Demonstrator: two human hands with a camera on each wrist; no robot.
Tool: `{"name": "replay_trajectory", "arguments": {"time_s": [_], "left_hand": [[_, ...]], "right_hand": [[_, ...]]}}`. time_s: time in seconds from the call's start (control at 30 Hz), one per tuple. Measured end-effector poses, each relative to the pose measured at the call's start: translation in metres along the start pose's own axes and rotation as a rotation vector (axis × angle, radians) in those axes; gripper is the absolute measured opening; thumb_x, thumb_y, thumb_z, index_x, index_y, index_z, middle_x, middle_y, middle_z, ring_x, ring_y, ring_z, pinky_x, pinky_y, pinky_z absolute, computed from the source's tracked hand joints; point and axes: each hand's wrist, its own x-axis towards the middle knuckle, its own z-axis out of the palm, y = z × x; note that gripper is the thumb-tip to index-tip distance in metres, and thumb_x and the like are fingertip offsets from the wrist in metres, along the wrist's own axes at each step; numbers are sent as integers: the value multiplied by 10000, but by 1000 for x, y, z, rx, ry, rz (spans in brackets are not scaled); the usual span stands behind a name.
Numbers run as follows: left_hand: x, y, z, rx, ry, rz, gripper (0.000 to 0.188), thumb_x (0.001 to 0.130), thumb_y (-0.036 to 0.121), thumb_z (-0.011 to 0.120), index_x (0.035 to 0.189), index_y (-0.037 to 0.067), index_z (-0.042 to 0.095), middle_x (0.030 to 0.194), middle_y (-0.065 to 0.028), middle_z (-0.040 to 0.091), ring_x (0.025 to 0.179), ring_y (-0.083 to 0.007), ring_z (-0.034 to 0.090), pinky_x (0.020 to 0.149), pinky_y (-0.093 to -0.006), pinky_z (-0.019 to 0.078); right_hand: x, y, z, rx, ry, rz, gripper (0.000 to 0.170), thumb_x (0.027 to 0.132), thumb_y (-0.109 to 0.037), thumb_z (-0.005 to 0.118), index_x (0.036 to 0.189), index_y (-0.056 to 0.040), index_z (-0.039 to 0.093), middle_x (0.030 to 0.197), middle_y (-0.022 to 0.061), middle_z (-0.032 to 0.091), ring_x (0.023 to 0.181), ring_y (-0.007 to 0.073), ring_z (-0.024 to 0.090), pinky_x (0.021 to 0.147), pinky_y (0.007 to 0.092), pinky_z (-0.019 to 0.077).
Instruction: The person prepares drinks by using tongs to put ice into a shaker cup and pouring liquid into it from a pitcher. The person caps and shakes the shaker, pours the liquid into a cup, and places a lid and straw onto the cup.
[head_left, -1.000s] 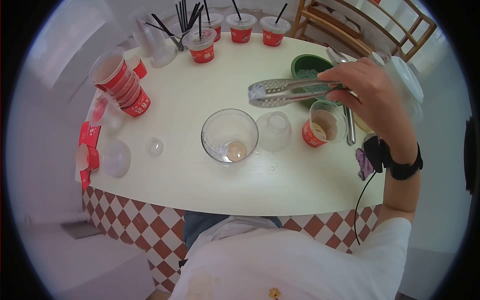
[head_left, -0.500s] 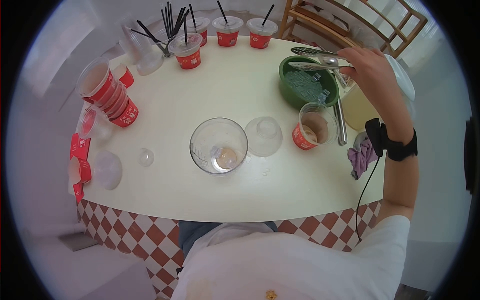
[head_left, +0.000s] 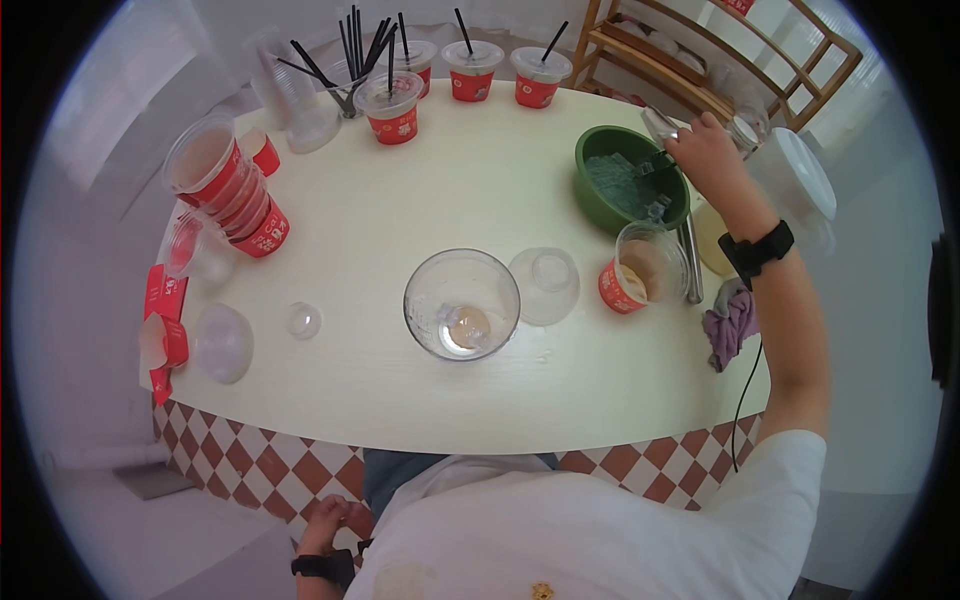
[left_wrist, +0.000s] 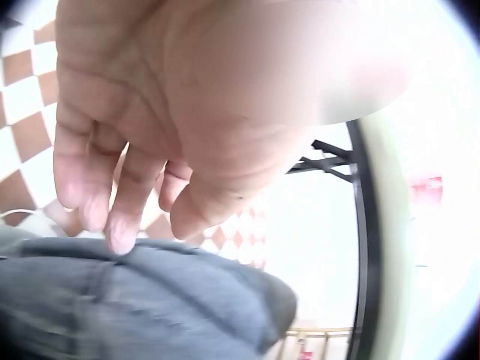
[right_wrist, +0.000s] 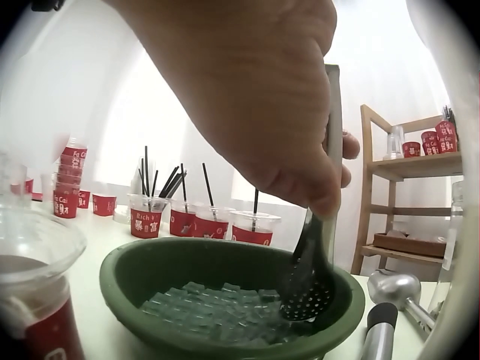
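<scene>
The right hand (right_wrist: 262,105) holds metal tongs (right_wrist: 307,289), round-ended and perforated.

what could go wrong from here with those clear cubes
The smooth-looking cubes might slip from the tongs that the right hand holds in the green bowl. The red-sleeved cup stands close beside that bowl, so a careless sideways swing could knock it over.

metal tongs (right_wrist: 309,294), smooth plastic bowl (right_wrist: 202,255), rumpled cloth rag (head_left: 729,328), wooden shelf (right_wrist: 420,166)
</scene>
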Motion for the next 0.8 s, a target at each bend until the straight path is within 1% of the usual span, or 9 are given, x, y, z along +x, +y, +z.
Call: {"name": "replay_trajectory", "arguments": {"time_s": [0.07, 0.13, 0.17, 0.23, 0.27, 0.33, 0.53, 0.7, 0.8], "left_hand": [[-13, 52, -5, -218, -22, 153, 138, 858, 208, 544, 863, 89, 473, 876, -83, 631, 832, -164, 575, 709, -246, 426], [-28, 98, 2, -185, -8, 529, 86, 878, 123, 479, 824, 57, 486, 766, -66, 575, 698, -115, 523, 679, -244, 429], [-32, 116, 4, -182, -7, 531, 86, 878, 123, 479, 824, 57, 486, 766, -66, 575, 698, -115, 523, 679, -244, 429], [-38, 145, 11, -212, -33, 843, 78, 877, 101, 490, 827, 41, 486, 731, -44, 553, 679, -101, 512, 648, -237, 421], [-36, 157, 16, -209, -26, 843, 78, 877, 101, 490, 827, 41, 486, 731, -44, 553, 679, -101, 512, 648, -237, 421], [-27, 179, 29, -84, 162, 999, 82, 880, 93, 492, 832, 26, 484, 705, -33, 537, 666, -88, 497, 629, -222, 405], [13, 207, 50, -61, 167, 1095, 86, 881, 90, 494, 829, 22, 486, 686, -19, 519, 641, -73, 474, 608, -209, 385], [20, 206, 42, -129, 119, 1051, 88, 886, 96, 477, 825, 32, 477, 651, -15, 497, 621, -80, 464, 602, -216, 387], [17, 205, 42, -163, 89, 1058, 95, 882, 98, 494, 829, 20, 486, 679, -21, 523, 632, -69, 473, 608, -203, 387]], "right_hand": [[-1, 0, -1, -10, -43, 0, 44, 694, -116, 566, 716, -151, 584, 689, 6, 581, 722, 146, 575, 743, 274, 379], [-6, 2, -5, -21, -85, 4, 37, 689, -125, 571, 716, -150, 580, 686, 5, 579, 720, 145, 574, 735, 279, 382], [-11, 6, -11, -16, -37, 55, 64, 690, -120, 573, 751, -140, 579, 688, 11, 571, 718, 160, 563, 738, 292, 389], [-18, 10, -33, -5, 16, 109, 95, 692, -115, 575, 785, -130, 578, 690, 16, 563, 716, 175, 551, 740, 304, 396], [-23, 12, -52, 132, 122, 160, 123, 696, -111, 590, 818, -113, 581, 697, 25, 572, 716, 191, 557, 736, 315, 404], [-30, 9, -90, 322, 304, 249, 152, 687, -111, 626, 831, -83, 587, 720, 39, 590, 711, 212, 566, 726, 325, 415], [-35, -37, -192, 737, 393, 263, 240, 653, -111, 675, 876, -54, 606, 744, 61, 614, 680, 224, 570, 677, 324, 427], [-29, -67, -208, 873, 340, 73, 286, 624, -105, 686, 885, -35, 591, 768, 60, 602, 696, 214, 565, 677, 331, 424], [-33, -66, -215, 825, 292, 129, 304, 629, -94, 679, 914, -41, 588, 792, 63, 602, 714, 228, 565, 691, 339, 422]]}}
